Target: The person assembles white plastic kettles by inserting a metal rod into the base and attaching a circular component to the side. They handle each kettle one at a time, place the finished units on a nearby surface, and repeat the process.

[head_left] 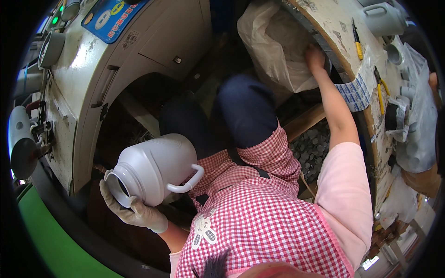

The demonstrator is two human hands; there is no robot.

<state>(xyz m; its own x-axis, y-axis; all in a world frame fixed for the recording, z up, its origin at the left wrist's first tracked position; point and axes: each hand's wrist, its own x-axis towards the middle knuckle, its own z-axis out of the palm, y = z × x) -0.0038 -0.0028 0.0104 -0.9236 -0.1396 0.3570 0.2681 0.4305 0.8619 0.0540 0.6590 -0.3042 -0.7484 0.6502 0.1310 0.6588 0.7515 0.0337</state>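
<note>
Gripping a grey jug (160, 162): left hand (136, 213). Reaching into a bag (271, 48), grip unclear: right hand (315, 58). Blue mat (107, 24) bears red lettering.

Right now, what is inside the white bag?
The right hand reaches into the white bag, whose crumpled inner plastic shows. Whatever lies beneath that hand or deeper down is covered, so I can't tell.

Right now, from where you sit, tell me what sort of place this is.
Probably a small factory workstation: the gloved left hand holds a pale grey plastic jug with a side handle, another grey handled jug sits on the scuffed white worktop, and small round grey discs are heaped below.
</note>
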